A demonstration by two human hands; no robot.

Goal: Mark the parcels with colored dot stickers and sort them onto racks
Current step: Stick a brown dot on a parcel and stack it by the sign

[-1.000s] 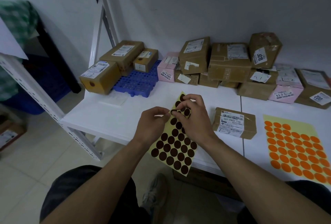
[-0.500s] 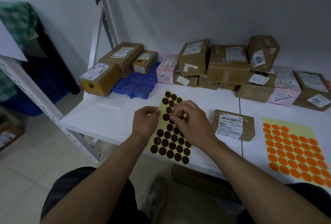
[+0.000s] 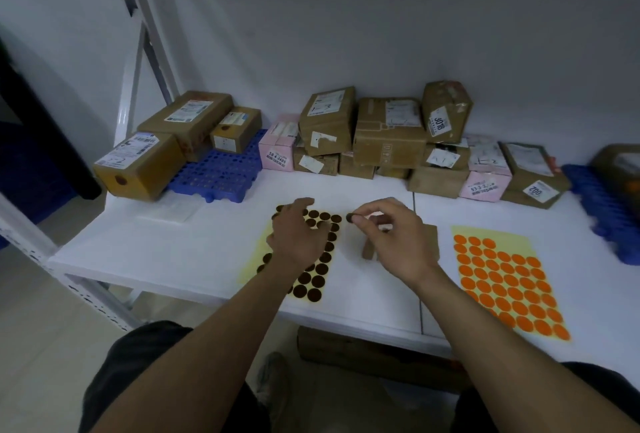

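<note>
One brown dot sticker point(image 3: 350, 218) is pinched in the grip of your right hand point(image 3: 398, 236), thumb and forefinger closed on it, just in front of the small parcel point(image 3: 431, 240) on the counter point(image 3: 173, 252). Your left hand point(image 3: 298, 238) rests loose-fingered, holding nothing, on the brown sticker sheet point(image 3: 318, 276); the orange sheet point(image 3: 502, 280) lies further right.

You worked in a parcel sorting room, taped cardboard parcels point(image 3: 389, 131) with shipping labels were piled along a bare wall point(image 3: 346, 16), white table point(image 3: 173, 252), perforated steel rack post point(image 3: 20, 235) at your left, blue plastic pallet point(image 3: 218, 172), dot sticker sheets point(image 3: 505, 280) lay before you.
</note>
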